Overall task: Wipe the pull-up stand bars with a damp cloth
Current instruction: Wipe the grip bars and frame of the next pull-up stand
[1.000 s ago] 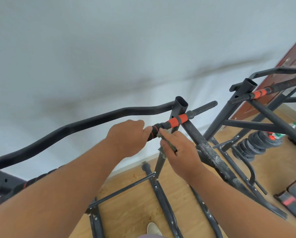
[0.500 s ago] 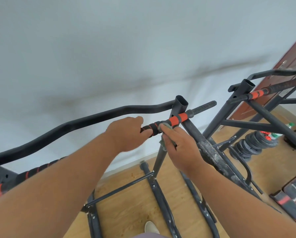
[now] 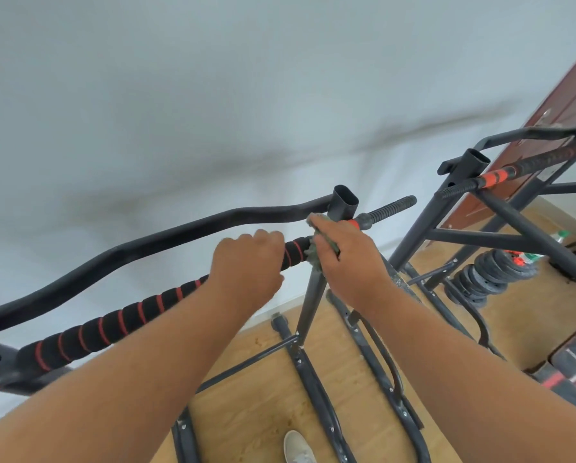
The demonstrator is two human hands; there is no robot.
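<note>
A dark metal pull-up stand fills the view, its upright post (image 3: 345,203) open at the top. A black foam-padded bar with red rings (image 3: 113,324) runs from lower left up to the post. My left hand (image 3: 248,267) grips this bar just left of the post. My right hand (image 3: 346,253) holds a grey-green cloth (image 3: 315,252) against the bar where it meets the post. The cloth is mostly hidden under my fingers. A ribbed black bar end (image 3: 392,208) sticks out to the right of the post.
A curved black bar (image 3: 153,243) runs behind, along the white wall. A second stand (image 3: 480,192) stands to the right by a brown door. Stacked black weight plates (image 3: 490,277) lie on the wooden floor. My shoe (image 3: 298,446) shows at the bottom.
My right hand has slid the cloth up the bar onto the orange section beside the post. My left hand has kept its grip on the bar. The view has dropped, showing more padded bar.
</note>
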